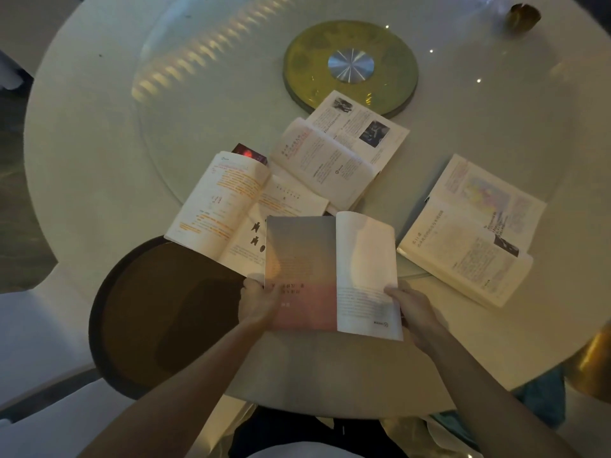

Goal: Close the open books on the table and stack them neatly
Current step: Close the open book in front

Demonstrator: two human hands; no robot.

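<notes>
A thin book (330, 272) with a grey-to-pink left page lies open near the table's front edge. My left hand (259, 304) grips its lower left corner. My right hand (411, 312) holds the lower edge of its white right page, which curls upward. Three more books lie open farther back: one with orange-marked text (224, 206) to the left, partly under the held book; one with photos (344, 153) in the middle; one with a coloured map (472, 229) to the right.
The round white table (99, 143) has a glass turntable with a gold disc (350, 66) at its centre. A dark round tray (158, 312) sits at the front left edge. A gold cup (524, 16) stands far right. White chairs stand at the left.
</notes>
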